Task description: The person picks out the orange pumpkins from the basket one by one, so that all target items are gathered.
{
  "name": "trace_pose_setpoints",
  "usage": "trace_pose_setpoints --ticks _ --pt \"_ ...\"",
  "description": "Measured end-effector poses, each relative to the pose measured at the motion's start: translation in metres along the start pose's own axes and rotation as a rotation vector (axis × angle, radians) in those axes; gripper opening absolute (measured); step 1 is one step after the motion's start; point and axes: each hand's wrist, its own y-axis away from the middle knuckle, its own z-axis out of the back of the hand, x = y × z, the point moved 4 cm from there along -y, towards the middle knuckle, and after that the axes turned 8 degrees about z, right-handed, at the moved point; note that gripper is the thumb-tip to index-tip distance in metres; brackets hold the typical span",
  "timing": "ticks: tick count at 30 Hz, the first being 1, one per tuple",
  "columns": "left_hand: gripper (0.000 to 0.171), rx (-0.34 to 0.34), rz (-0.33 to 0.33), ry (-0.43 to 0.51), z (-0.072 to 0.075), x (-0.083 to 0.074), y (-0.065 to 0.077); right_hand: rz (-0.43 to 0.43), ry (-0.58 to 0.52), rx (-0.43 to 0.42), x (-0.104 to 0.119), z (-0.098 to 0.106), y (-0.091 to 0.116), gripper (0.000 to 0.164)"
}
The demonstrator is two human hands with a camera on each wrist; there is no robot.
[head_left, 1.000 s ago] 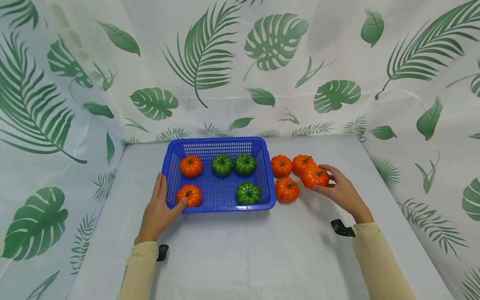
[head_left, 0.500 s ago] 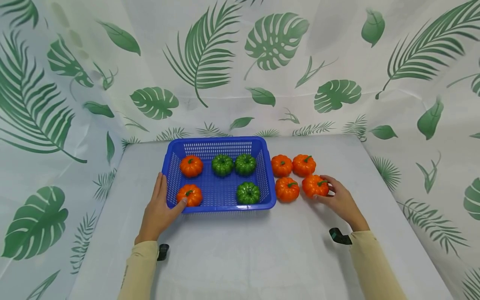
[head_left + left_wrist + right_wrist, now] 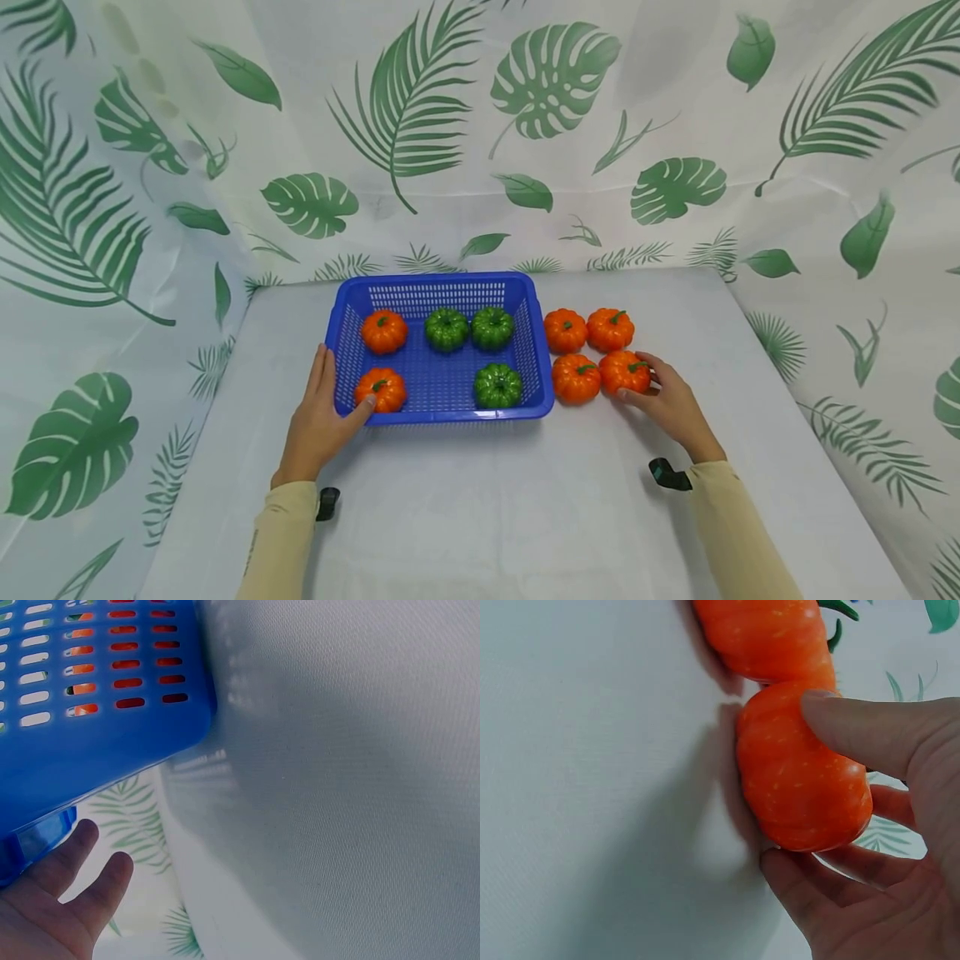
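Note:
My left hand (image 3: pixel 318 425) holds the near left corner of a blue plastic basket (image 3: pixel 442 417), thumb over the front rim and fingers along the left side. In the left wrist view, two fingertips (image 3: pixel 112 874) stretch out below the basket's slotted wall (image 3: pixel 112 742). My right hand (image 3: pixel 671 408) grips a small orange pumpkin (image 3: pixel 625 372) from its right side. The thumb (image 3: pixel 855 727) lies on one side of it, the other fingers around and beneath. This pumpkin sits right beside another orange pumpkin (image 3: pixel 576 379), close at the table surface.
Inside the basket lie two orange pumpkins (image 3: pixel 384 332) and three green pumpkins (image 3: pixel 497 386). Two more orange pumpkins (image 3: pixel 610 329) stand behind the near pair, right of the basket. A leaf-print curtain (image 3: pixel 450 208) borders the white table (image 3: pixel 480 517).
My right hand has lowered the orange pumpkin toward me, then shifted it left against its neighbour, making two rows of two. The left hand and basket have stayed in place.

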Motion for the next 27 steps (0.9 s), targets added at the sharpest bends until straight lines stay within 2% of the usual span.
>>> trace_pose_setpoints --ticks 6,12,23,27 --pt "0.109 -0.013 -0.010 0.006 0.001 0.001 0.001 0.013 0.002 0.011 0.000 -0.001 -0.002 0.098" --pt "0.108 -0.014 -0.014 0.006 0.000 0.001 0.001 -0.022 0.007 0.010 0.001 -0.001 -0.002 0.109" --pt "0.108 -0.014 -0.025 0.012 0.000 0.001 0.000 0.037 0.038 -0.065 0.027 0.010 0.001 0.100" --pt "0.107 -0.009 -0.023 0.011 0.001 0.000 0.001 0.096 0.065 -0.091 0.037 0.010 -0.002 0.100"
